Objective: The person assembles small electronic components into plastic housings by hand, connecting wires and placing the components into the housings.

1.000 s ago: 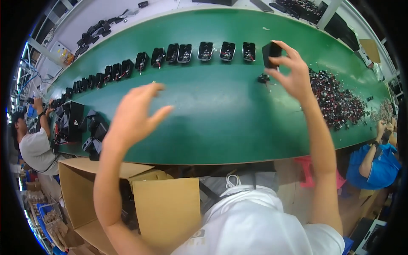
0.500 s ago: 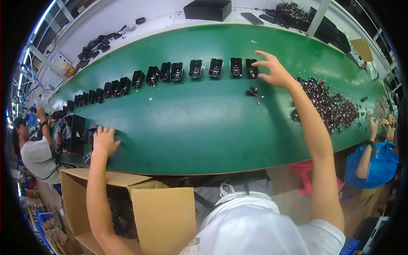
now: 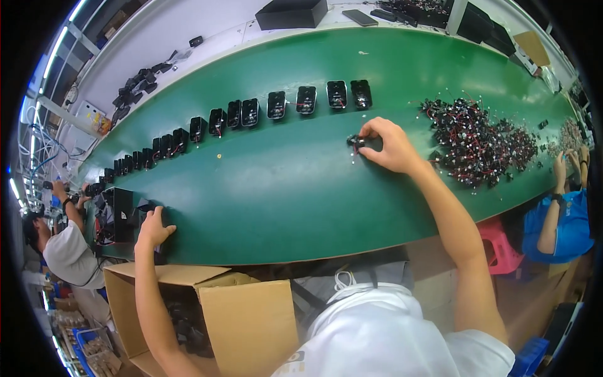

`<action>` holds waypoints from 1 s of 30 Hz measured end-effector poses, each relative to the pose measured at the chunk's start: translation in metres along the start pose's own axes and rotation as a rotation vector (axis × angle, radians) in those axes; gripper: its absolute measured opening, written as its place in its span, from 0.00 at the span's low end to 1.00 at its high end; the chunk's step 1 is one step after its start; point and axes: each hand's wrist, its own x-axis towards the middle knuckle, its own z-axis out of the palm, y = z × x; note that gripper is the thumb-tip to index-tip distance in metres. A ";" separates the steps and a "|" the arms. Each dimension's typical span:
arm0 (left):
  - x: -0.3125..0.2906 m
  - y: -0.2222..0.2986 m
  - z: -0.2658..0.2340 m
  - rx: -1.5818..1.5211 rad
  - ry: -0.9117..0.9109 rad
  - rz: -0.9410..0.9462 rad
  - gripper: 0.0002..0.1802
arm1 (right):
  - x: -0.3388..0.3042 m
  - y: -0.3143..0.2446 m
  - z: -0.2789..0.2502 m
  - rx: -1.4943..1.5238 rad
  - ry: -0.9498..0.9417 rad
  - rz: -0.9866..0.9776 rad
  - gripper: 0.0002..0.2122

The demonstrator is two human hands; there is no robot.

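Note:
My right hand (image 3: 391, 147) pinches a small black wired part (image 3: 355, 142) at the green table, thumb and fingertips closed on its right side. Thin wires with pale ends hang from the part. Beyond it stands a black open-topped housing (image 3: 361, 94), the rightmost of a long row of similar black housings (image 3: 276, 105) curving away to the left. My left hand (image 3: 154, 229) is at the table's left front edge, thumb apart from the fingers. Its fingertips lie beside loose black pieces (image 3: 146, 206), and whether they touch them cannot be made out.
A large heap of small wired parts (image 3: 471, 141) covers the right side of the green table (image 3: 270, 201). At the left stands a black box (image 3: 122, 213) with parts inside. An open cardboard carton (image 3: 251, 320) sits below the front edge. Co-workers sit at both ends.
My right hand has left the rightmost housing, come nearer and closed on the wired part. My left hand has shifted slightly nearer, beside the loose black pieces. The whole view has shifted a little.

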 end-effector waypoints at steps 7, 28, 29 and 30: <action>-0.010 0.027 -0.010 -0.129 0.123 0.142 0.27 | -0.002 -0.019 -0.003 -0.109 -0.060 0.277 0.11; -0.050 0.277 0.006 -0.289 0.233 0.906 0.37 | -0.014 -0.033 -0.018 0.857 -0.047 0.568 0.21; -0.046 0.272 0.007 -0.285 0.156 0.911 0.43 | -0.012 -0.036 -0.016 0.908 -0.092 0.578 0.21; -0.046 0.268 0.007 -0.314 0.163 0.911 0.39 | -0.011 -0.037 -0.014 0.959 -0.143 0.586 0.22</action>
